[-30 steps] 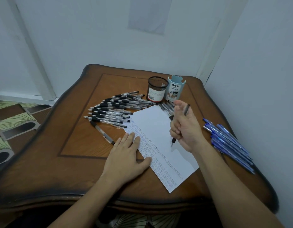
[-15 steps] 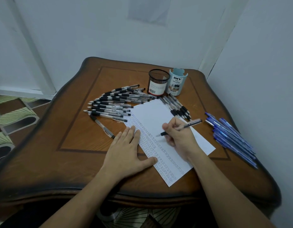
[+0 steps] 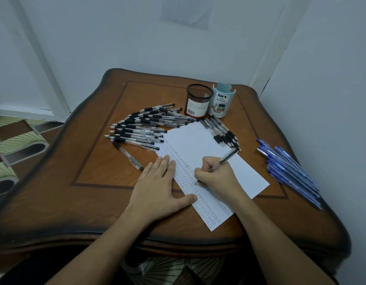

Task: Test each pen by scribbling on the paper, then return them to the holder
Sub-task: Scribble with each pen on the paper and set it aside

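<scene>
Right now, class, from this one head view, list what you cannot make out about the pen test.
- Bottom of the mesh holder: head view, its dark wall hides it.
- Marks on the paper: head view, too small to read.
- Lower barrel of the pen: head view, covered by the right hand.
- Part of its edge: head view, under the left hand.

Dim, bluish, even light; sharp centre, wide-angle bowing at edges.

Paper (image 3: 198, 140): 1 sheet; black mesh cup (image 3: 198, 101): 1; pale blue organizer (image 3: 221, 103): 1. Black-grip pens (image 3: 137, 132): over a dozen; blue pens (image 3: 289, 171): about ten; both overlapping, exact count not possible. Held pen (image 3: 226, 158): 1.
</scene>
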